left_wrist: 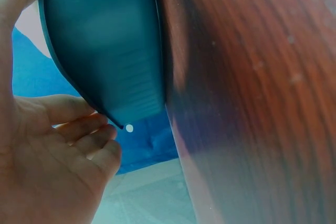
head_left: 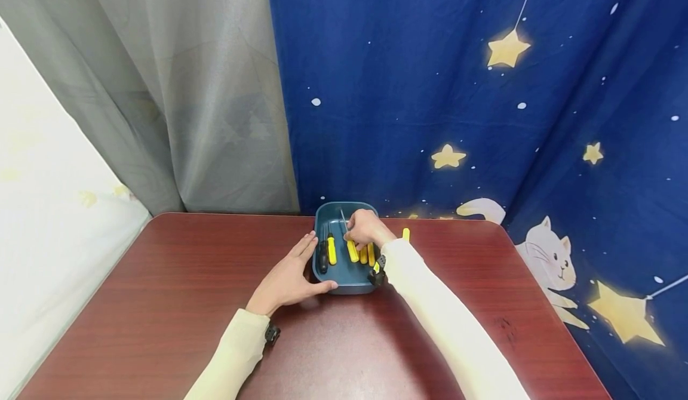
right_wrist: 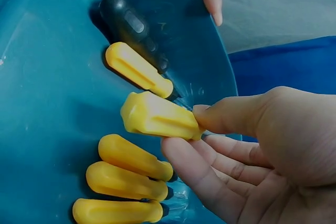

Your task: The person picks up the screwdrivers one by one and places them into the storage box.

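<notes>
A blue-green plastic box (head_left: 338,283) holds several screwdrivers. My right hand (head_left: 368,228) is inside it, pinching a yellow-handled screwdriver (right_wrist: 160,115) between thumb and fingers where handle meets shaft. The shaft slants toward the box's far end. To the left lie a black-handled screwdriver (head_left: 323,257) and another yellow-handled screwdriver (head_left: 331,251). Three more yellow handles (right_wrist: 126,181) lie side by side on the other side, partly hidden by my right hand in the head view. My left hand (head_left: 292,277) touches the box's left side with extended fingers, its thumb at the near rim.
The box stands on a reddish-brown wooden table (head_left: 226,268), near its back edge. A yellow object (head_left: 405,234) shows beyond my right forearm, mostly hidden. Behind the table hang a grey curtain (head_left: 215,89) and a blue star-patterned curtain (head_left: 387,89).
</notes>
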Tool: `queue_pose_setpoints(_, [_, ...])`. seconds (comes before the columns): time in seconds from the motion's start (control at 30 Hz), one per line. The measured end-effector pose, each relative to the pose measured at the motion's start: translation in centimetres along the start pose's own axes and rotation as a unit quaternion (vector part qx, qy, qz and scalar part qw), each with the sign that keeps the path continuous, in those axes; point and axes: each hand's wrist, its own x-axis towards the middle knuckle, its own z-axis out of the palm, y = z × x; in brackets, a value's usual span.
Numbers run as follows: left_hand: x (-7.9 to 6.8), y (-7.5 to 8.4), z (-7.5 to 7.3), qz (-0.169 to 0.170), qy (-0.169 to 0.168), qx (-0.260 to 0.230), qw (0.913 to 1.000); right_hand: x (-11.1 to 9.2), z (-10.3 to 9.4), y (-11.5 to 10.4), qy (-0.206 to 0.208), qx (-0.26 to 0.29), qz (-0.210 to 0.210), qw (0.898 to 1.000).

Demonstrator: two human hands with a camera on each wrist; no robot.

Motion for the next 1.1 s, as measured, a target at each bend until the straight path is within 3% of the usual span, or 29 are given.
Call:
queue_pose_setpoints(0.47, [0.1,0.0,-0.1,0.004,0.002,0.000,1.0000,1.7,1.3,-0.5,-0.032,-0.028,0.001,0.999])
queue_pose_setpoints(1.1, [0.0,0.1,-0.2,0.002,-0.004,-0.002,1.0000,2.5,2.5,-0.6,-0.058,-0.017,0.048,0.997])
